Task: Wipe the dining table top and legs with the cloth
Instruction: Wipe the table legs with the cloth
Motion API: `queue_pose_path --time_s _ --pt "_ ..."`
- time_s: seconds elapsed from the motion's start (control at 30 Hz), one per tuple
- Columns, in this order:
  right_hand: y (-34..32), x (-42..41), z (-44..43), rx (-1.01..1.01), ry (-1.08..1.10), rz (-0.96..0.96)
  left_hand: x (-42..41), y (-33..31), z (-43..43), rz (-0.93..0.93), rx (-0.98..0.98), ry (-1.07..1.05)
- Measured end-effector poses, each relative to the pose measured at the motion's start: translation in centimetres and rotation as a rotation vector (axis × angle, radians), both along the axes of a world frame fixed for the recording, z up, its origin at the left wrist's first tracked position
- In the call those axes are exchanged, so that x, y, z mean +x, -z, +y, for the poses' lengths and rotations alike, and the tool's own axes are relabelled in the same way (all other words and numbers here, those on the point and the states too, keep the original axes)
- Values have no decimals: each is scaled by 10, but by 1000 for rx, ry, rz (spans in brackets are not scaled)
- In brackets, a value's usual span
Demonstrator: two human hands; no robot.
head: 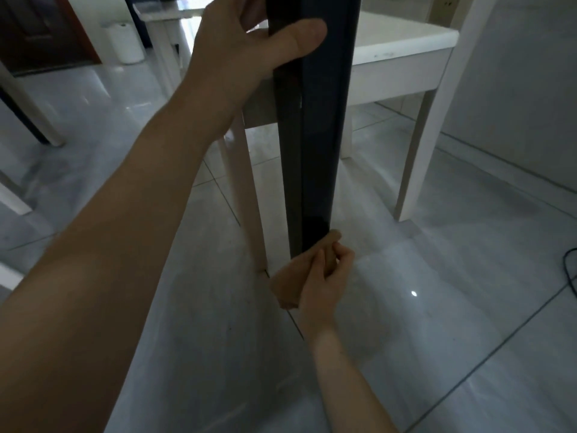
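Step in hand, as I read it: leg wiping, at the low end of one leg. The table top is out of view, so I cannot judge its state.

Nearest: my right hand [324, 282] holds the tan folded cloth [285, 289], fingers curled round it. The cloth's upper corner presses against the foot of the dark, glossy, square-section table leg [315, 135]. The rest of the cloth hangs out to the left of the hand, just above the grey polished tile floor [437, 307] (the leg's foot is hidden behind the cloth).

Further up: my left hand [243, 48] grips the same leg near its top, thumb laid across the front face and fingers wrapped behind. It is well apart from the cloth and steadies the leg.

Next move, my judgement: a stroke along the leg towards the left hand. It calls for the cloth to fold round more than one face under even pressure, and the left hand must shift clear.

Beyond: a white wooden chair [402, 48] just behind the leg, and a white cylindrical bin [125, 42] far left.
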State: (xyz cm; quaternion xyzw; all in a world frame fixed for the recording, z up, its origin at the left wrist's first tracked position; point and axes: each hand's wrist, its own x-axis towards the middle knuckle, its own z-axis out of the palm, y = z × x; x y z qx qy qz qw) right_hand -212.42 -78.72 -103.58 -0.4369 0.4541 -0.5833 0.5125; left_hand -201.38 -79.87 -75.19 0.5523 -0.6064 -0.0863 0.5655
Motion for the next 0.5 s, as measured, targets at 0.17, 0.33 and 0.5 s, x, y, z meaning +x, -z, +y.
queue_pose_path --time_s 0.17,0.33,0.5 --pt "57 -15 -1 237 -51 150 -1 -1 1 17 -16 11" --pt "78 1 -10 346 -44 52 -2 -3 3 67 -14 21" --pt "30 21 -9 218 14 -8 -2 -2 2 57 0 23"
